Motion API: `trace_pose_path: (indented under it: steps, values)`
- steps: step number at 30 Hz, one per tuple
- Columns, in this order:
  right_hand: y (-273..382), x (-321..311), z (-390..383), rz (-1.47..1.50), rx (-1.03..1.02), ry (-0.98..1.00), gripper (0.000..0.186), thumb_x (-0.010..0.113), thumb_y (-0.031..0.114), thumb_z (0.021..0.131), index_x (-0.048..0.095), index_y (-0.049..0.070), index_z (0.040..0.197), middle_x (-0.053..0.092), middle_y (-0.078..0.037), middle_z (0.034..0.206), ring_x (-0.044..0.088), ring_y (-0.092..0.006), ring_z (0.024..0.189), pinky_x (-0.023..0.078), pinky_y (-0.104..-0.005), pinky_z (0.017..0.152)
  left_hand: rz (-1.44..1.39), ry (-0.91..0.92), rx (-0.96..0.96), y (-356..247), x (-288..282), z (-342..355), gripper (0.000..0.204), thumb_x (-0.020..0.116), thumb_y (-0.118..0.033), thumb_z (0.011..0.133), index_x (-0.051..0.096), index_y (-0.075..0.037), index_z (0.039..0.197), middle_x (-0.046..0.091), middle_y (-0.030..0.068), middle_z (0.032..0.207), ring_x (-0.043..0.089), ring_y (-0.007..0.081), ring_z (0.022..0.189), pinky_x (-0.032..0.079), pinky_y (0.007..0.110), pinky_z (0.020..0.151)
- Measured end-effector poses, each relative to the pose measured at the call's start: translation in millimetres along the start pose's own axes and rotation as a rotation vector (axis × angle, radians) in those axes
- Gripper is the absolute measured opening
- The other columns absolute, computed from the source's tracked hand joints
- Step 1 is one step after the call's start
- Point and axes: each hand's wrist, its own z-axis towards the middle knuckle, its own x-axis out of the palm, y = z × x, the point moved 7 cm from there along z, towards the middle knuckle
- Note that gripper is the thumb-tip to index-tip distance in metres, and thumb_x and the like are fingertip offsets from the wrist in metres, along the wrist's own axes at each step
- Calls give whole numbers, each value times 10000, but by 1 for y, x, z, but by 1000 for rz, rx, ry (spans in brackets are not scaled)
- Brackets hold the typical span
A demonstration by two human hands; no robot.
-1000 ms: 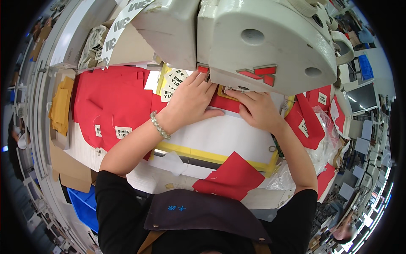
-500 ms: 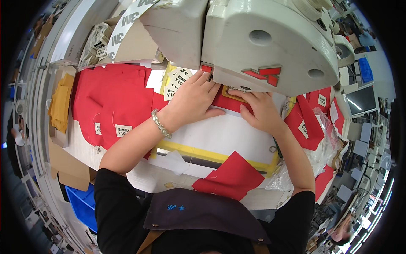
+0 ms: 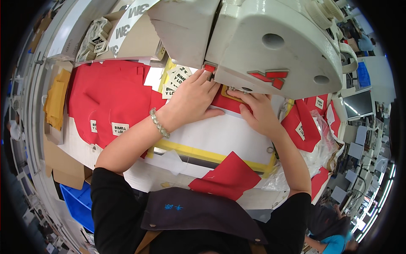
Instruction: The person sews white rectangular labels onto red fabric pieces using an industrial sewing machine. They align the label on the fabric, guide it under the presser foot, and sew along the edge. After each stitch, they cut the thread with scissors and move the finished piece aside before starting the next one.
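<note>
A red fabric piece lies under the head of a white sewing machine, with a brass-coloured frame on top of it. Flat beside the frame rests my left hand, fingers stretched forward and thumb out, a bead bracelet on its wrist. My right hand lies at the other side, its fingers apart and reaching to the frame's edge. The needle area is hidden by the machine head. Next to my left fingers sit several white printed labels.
A pile of red fabric covers the left of the table. Labelled red pieces and clear plastic lie at right. One red piece hangs at the near edge. A cardboard box stands behind, a blue bin lower left.
The whole view has shifted slightly, while both hands keep their places on the fabric. A person in a blue top now shows at the lower right.
</note>
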Motion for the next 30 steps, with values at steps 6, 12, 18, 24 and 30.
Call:
trace_pose_path:
  steps: [6, 12, 18, 24, 30]
  values:
    - [-12, -8, -3, -112, -83, 30, 431, 584, 38, 773, 673, 145, 1181, 671, -36, 970, 610, -217, 902, 371, -371, 890, 0, 5, -10, 1, 2, -1, 701, 609, -555, 835, 604, 90, 1107, 615, 160, 1130, 502, 330, 1176, 348, 414, 1105]
    - [0, -10, -2, -168, -206, -20, 515, 591, 45, 741, 655, 173, 1236, 679, -29, 993, 612, -205, 903, 362, -362, 884, -14, -15, -6, 1, 2, -1, 703, 613, -555, 831, 602, 92, 1106, 612, 166, 1126, 493, 340, 1193, 348, 418, 1108]
    - [2, -10, 0, -155, -240, -11, 535, 599, 76, 731, 634, 174, 1256, 691, -52, 1015, 627, -223, 869, 382, -367, 865, -8, 6, -13, 1, 2, -1, 703, 616, -552, 829, 598, 92, 1111, 600, 170, 1160, 484, 341, 1206, 346, 416, 1110]
    - [5, -7, 7, -122, -190, 69, 506, 594, 74, 731, 634, 148, 1230, 693, -66, 939, 627, -240, 864, 398, -370, 850, -8, 18, -12, 0, 3, -1, 703, 620, -550, 824, 594, 87, 1121, 588, 166, 1185, 471, 333, 1217, 341, 412, 1112]
    - [2, -12, 5, -116, -236, 25, 513, 602, 68, 731, 637, 151, 1236, 688, -53, 987, 622, -239, 879, 394, -385, 881, 0, 20, -12, 2, 5, -1, 713, 620, -549, 824, 590, 90, 1138, 581, 164, 1210, 451, 333, 1247, 335, 410, 1117]
